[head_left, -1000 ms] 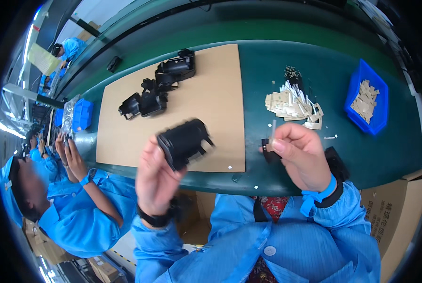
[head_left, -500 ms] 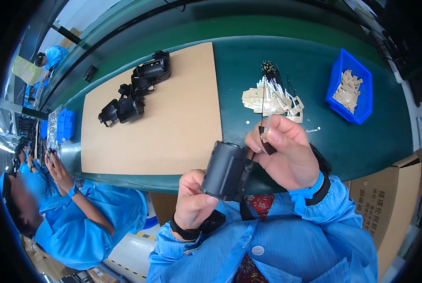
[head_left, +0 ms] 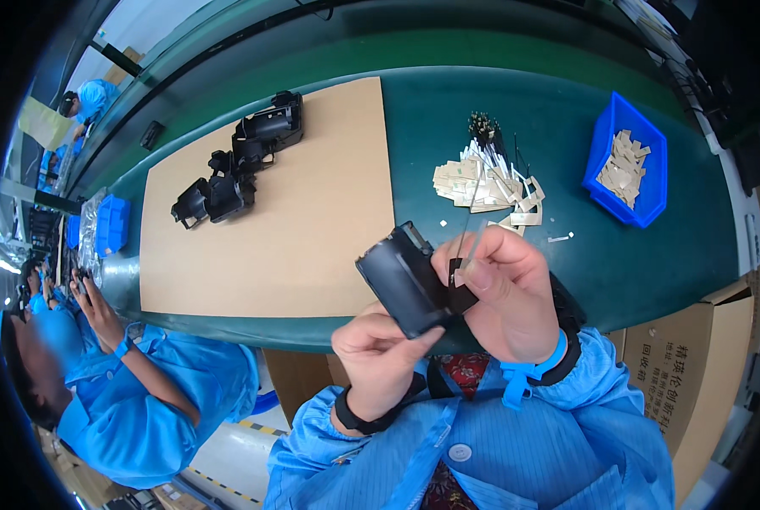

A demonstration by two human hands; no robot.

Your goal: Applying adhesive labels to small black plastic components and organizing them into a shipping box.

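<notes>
The left hand (head_left: pixel 380 348) pinches the lower end of a black shell (head_left: pixel 404 280) between thumb and fingers; the shell tilts in the air over the bench's near edge, just left of the right hand (head_left: pixel 509 293); that hand has thumb and forefinger pressed together on 1 small dark tab (head_left: pixel 459 274), a thin wire and a clear strip rising above it; the tab sits right at the shell's side, though from here I can't quite tell whether the 2 touch.

Beyond the left hand, more black parts (head_left: pixel 237 161) lie on a tan board (head_left: pixel 269 263); past the right hand, a heap of pale tabs (head_left: pixel 471 183) rests on the green bench (head_left: pixel 669 263); further right, 1 blue bin (head_left: pixel 650 208) holds tan pieces (head_left: pixel 624 170); at far left, a co-worker (head_left: pixel 133 416) in blue has both hands raised.
</notes>
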